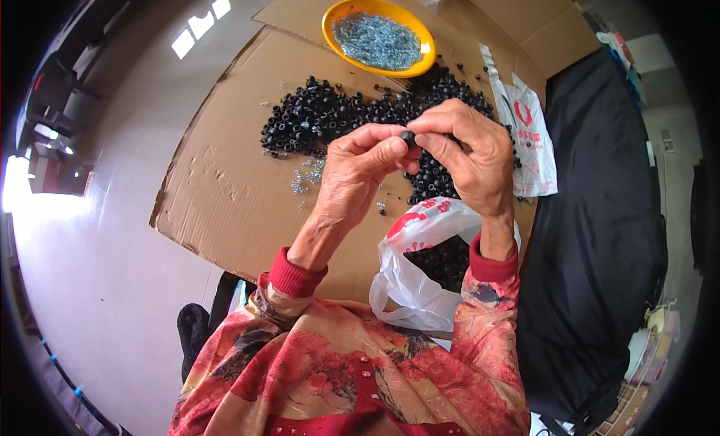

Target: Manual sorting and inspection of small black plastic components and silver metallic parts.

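Bead (pixel 407 137) sits pinched in my left hand (pixel 361 164), just left of my right hand (pixel 474 152), whose grip I cannot tell.

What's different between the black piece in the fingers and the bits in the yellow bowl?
The black piece is dark, while the bits are silvery. The black piece looks rounded and bigger; each bit looks tiny by comparison. The black piece is pinched in the left hand, whereas the bits lie heaped in the yellow bowl. Both are small.
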`<action>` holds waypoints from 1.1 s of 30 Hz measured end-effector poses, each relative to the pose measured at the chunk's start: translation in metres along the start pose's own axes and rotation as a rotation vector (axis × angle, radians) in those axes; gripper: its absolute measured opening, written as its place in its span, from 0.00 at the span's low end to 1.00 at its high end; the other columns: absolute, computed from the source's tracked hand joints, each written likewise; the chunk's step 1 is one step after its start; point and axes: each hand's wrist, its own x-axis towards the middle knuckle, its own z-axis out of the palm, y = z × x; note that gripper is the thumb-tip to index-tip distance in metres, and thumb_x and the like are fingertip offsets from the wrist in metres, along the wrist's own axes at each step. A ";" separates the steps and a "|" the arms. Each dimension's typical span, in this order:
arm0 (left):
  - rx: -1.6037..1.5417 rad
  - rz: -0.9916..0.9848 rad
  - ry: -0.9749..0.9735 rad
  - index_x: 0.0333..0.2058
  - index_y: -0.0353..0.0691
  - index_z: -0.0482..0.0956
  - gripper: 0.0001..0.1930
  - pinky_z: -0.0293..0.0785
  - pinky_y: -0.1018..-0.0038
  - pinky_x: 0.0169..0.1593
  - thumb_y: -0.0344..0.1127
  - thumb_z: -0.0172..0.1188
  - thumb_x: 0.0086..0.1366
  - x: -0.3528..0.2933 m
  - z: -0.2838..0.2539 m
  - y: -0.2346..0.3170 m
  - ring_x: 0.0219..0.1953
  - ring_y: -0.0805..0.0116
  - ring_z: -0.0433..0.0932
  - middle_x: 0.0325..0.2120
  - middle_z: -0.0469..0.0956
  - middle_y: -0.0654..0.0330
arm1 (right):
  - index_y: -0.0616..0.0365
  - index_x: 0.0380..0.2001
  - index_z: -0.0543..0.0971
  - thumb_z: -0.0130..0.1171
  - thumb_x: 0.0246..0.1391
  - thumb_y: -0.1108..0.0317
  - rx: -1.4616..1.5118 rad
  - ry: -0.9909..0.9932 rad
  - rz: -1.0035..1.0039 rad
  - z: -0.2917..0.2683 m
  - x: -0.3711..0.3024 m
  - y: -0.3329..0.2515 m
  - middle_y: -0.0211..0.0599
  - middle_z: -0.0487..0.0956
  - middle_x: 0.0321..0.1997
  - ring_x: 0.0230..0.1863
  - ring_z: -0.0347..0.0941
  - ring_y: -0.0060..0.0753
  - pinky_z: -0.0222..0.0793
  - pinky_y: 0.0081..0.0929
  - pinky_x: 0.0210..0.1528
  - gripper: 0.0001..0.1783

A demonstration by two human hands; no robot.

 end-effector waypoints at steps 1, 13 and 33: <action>-0.005 0.000 0.013 0.37 0.32 0.76 0.08 0.77 0.70 0.38 0.29 0.56 0.61 -0.001 -0.001 0.001 0.29 0.65 0.78 0.31 0.78 0.55 | 0.61 0.28 0.79 0.57 0.45 0.81 -0.010 -0.008 -0.001 0.001 0.002 -0.003 0.35 0.77 0.26 0.25 0.74 0.27 0.70 0.22 0.28 0.06; -0.212 -0.109 -0.022 0.37 0.32 0.74 0.09 0.77 0.63 0.42 0.32 0.54 0.63 -0.004 0.005 0.008 0.30 0.67 0.78 0.31 0.78 0.53 | 0.63 0.28 0.78 0.58 0.45 0.79 -0.031 -0.111 0.000 -0.008 0.009 -0.008 0.36 0.77 0.26 0.29 0.76 0.27 0.71 0.22 0.32 0.05; -0.271 -0.150 0.093 0.36 0.33 0.72 0.09 0.76 0.65 0.40 0.35 0.52 0.64 -0.008 0.016 0.010 0.29 0.68 0.78 0.29 0.78 0.54 | 0.63 0.30 0.79 0.59 0.48 0.75 0.216 -0.031 0.225 -0.002 0.005 0.008 0.33 0.79 0.28 0.30 0.75 0.22 0.70 0.19 0.33 0.05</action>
